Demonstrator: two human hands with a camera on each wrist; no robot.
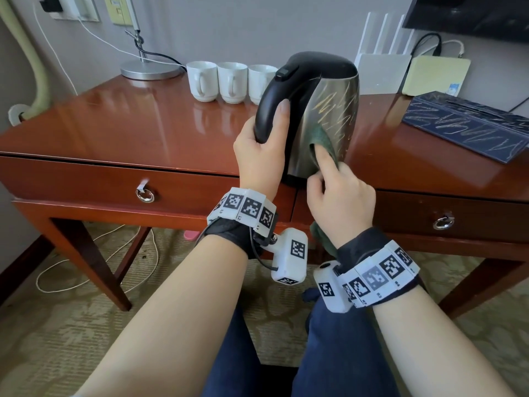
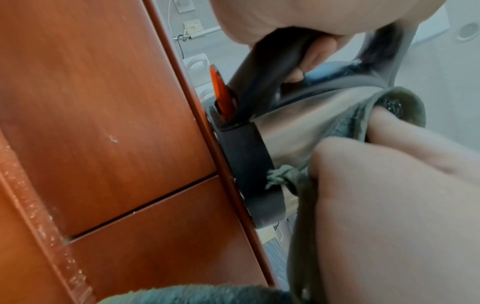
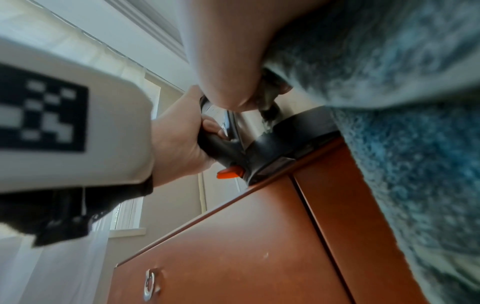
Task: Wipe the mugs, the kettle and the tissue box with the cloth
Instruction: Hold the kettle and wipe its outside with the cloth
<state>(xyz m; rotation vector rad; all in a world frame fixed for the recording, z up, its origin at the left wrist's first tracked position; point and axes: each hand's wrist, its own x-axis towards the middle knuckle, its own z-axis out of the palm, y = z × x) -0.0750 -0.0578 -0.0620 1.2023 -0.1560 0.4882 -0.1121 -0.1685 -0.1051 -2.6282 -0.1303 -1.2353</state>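
The right hand (image 1: 340,193) pinches a green cloth (image 1: 322,138), its forefinger pressing the fabric against the kettle (image 1: 329,110). The left hand (image 1: 262,147) curls round the kettle's black handle. The kettle stands at the front edge of the wooden desk (image 1: 143,124); its dull metal body, under a black lid, carries yellow scribble marks.

**Free room and blockers on desk**

Bare glossy reddish-brown wooden desk top (image 1: 120,124) along front edge and left corner. Three white ceramic mugs (image 1: 232,81) and round silver lamp base (image 1: 150,69) line back edge. Scribbled dark-blue tissue box (image 1: 469,126) fills right side; steel kettle with black handle (image 1: 317,110) blocks front-edge middle.
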